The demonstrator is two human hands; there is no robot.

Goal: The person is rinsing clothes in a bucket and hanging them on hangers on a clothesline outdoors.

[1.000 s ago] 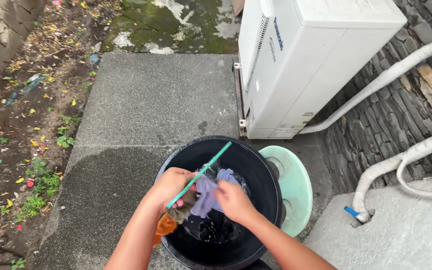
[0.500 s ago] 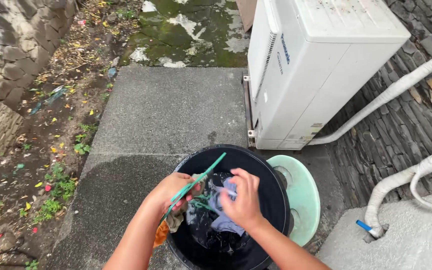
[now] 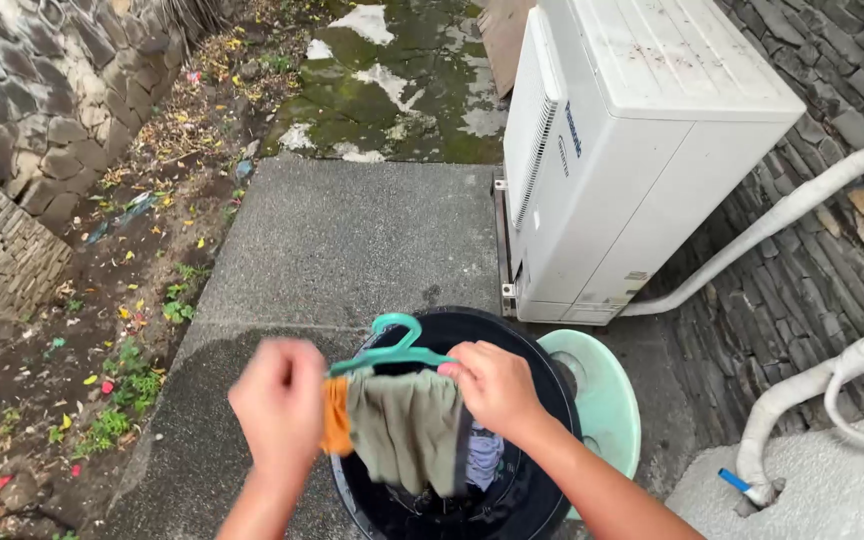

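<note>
A teal plastic hanger [image 3: 395, 348] is held level above a black bucket [image 3: 542, 400]. My right hand [image 3: 493, 385] grips its right end. My left hand [image 3: 280, 400], blurred, is at its left end, next to an orange cloth [image 3: 336, 418]. A grey-green garment [image 3: 407, 432] hangs from the hanger between my hands. A pale purple cloth [image 3: 484, 455] shows inside the bucket, below my right hand.
A pale green plastic stool [image 3: 602, 390] stands right of the bucket. A white outdoor air-conditioner unit [image 3: 632, 150] sits behind on a concrete slab [image 3: 352, 240]. White insulated pipes [image 3: 802, 200] run along the stone wall at right. Dirt, leaves and weeds lie at left.
The hanger, tilted inside the bucket before, is lifted and level with the grey-green garment on it. Both hands rose and spread to its ends. The camera tilted up slightly.
</note>
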